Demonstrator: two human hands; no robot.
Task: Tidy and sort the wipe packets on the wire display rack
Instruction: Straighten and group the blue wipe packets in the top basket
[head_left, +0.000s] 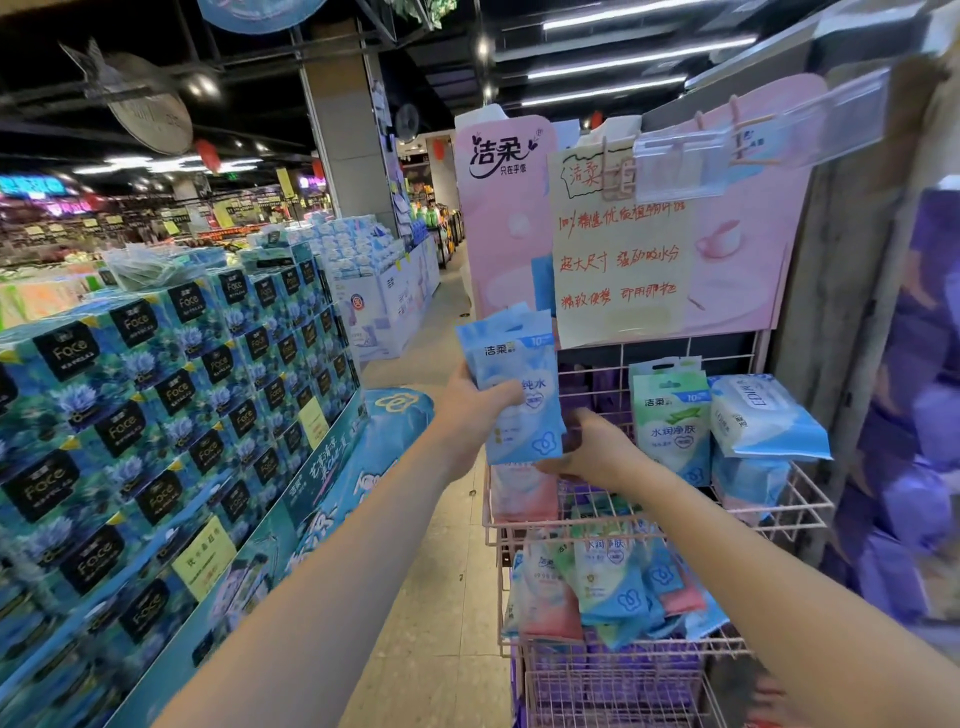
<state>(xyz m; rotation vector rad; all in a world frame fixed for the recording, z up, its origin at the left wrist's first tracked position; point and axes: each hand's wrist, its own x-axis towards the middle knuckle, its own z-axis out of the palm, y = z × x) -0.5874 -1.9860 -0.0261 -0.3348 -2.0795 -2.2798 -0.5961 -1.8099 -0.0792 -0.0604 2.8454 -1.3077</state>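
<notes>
While the left hand (470, 410) grips blue wipe packets (514, 384) above the rack's left edge (aisle open beside it), the right hand (597, 447) pinches their lower corner over the pink wire rack (800, 499).

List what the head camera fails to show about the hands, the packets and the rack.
- Count of blue packets in the left hand: they overlap, so it cannot be told.
- Right hand fingertips: hidden behind those packets, so its grip is unclear.
- Pink packets in the top basket: covered above by the held packets.
- Lowest basket of the pink wire rack: cut off by the bottom edge.
- Small print on the green packet: too small.
</notes>
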